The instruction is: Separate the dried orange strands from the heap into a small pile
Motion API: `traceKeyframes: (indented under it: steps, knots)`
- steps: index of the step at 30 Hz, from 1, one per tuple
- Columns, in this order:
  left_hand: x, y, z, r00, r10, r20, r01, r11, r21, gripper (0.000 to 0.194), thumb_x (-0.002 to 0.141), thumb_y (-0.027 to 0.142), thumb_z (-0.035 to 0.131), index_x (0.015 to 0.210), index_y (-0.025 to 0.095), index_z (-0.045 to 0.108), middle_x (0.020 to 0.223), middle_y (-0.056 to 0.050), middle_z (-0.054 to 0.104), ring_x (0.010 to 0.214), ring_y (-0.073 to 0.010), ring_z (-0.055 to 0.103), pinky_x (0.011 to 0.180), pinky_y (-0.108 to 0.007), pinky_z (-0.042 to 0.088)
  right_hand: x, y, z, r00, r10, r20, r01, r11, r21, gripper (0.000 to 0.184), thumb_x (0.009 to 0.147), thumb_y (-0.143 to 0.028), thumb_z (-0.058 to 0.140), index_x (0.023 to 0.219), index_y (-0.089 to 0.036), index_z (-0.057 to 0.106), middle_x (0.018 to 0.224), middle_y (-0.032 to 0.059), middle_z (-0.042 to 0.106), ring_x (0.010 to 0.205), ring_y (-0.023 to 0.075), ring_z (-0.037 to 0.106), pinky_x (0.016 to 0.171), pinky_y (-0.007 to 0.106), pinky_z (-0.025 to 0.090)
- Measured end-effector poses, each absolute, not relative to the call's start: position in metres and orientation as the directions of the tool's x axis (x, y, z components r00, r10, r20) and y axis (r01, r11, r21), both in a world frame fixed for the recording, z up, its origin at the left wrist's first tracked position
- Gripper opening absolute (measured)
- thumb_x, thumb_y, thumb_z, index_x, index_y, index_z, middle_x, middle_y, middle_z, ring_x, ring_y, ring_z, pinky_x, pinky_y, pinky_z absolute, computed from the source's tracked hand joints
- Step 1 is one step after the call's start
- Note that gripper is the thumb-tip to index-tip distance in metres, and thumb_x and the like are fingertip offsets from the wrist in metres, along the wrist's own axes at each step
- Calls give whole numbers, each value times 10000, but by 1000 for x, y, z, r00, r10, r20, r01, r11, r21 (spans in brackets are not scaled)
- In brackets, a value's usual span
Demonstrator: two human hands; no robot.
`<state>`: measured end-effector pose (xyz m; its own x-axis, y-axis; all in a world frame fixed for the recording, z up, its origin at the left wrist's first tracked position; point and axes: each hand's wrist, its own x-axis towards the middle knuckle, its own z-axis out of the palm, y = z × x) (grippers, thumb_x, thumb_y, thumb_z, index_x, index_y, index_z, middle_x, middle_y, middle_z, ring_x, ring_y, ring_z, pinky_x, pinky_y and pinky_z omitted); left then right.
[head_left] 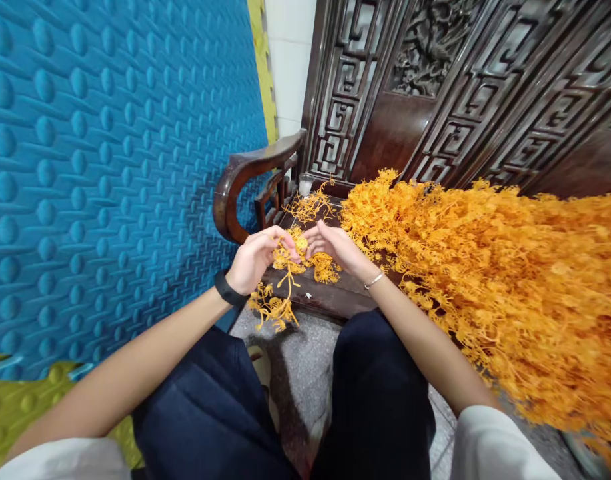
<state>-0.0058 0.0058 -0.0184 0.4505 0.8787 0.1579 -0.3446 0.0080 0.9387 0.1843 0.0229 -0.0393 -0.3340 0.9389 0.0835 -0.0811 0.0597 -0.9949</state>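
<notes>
My left hand (255, 259), with a black band at the wrist, pinches an orange plastic flower sprig (288, 275). The sprig's branched stems hang down past the seat edge, and part of it is hidden behind the fingers. Close by on the right is my right hand (338, 248), its thumb raised and fingers loosely spread beside the sprig's top. I see nothing held in it. Under and behind both hands, more loose orange sprigs (326, 268) lie on the dark wooden seat (335, 298).
A large heap of orange sprigs (510, 267) covers the bench to the right. The bench's curved armrest (228, 193) and carved backrest (380, 133) stand around the seat. A small clear cup (306, 185) sits in the back corner. Blue padded matting (110, 167) rises at left.
</notes>
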Motion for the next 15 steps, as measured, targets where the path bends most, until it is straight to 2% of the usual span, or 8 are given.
traceKeyframes:
  steps: [3, 6, 10, 12, 15]
  knots:
    - [-5, 6, -19, 441, 883, 157, -334, 0, 942, 229, 762, 318, 478, 696, 137, 601, 617, -33, 636, 622, -162, 610, 673, -299, 487, 179, 13, -32, -341, 929, 141, -81, 120, -989, 255, 725, -425, 681, 800, -182, 651, 689, -1, 662, 610, 105, 617, 667, 277, 504]
    - [-5, 6, -21, 439, 882, 171, -245, -66, 967, 246, 799, 353, 524, 701, 138, 592, 643, -23, 640, 624, -144, 608, 671, -281, 482, 177, 9, -29, -330, 928, 174, -86, 153, -984, 184, 703, -339, 712, 777, -184, 644, 697, -17, 657, 603, 94, 608, 668, 273, 504]
    - [-2, 4, -23, 446, 875, 190, -74, -175, 982, 196, 749, 313, 651, 707, 140, 567, 614, -1, 633, 610, -124, 612, 682, -264, 480, 175, 8, -30, -351, 925, 146, -89, 122, -989, 194, 656, -299, 749, 751, -172, 637, 714, -21, 650, 632, 91, 599, 688, 277, 506]
    - [-1, 4, -23, 429, 881, 199, -59, -192, 980, 225, 718, 315, 689, 760, 146, 548, 597, 15, 616, 579, -121, 612, 650, -267, 489, 174, 9, -31, -360, 923, 137, -109, 104, -989, 206, 639, -296, 760, 736, -168, 630, 706, -23, 645, 651, 93, 598, 705, 281, 506]
    - [0, 5, -23, 327, 918, 224, -110, -198, 974, 388, 622, 287, 765, 876, 167, 497, 671, 49, 581, 530, -110, 604, 568, -263, 500, 174, 10, -32, -356, 923, 146, -136, 103, -985, 208, 626, -278, 767, 715, -165, 617, 708, -24, 638, 673, 94, 597, 729, 284, 500]
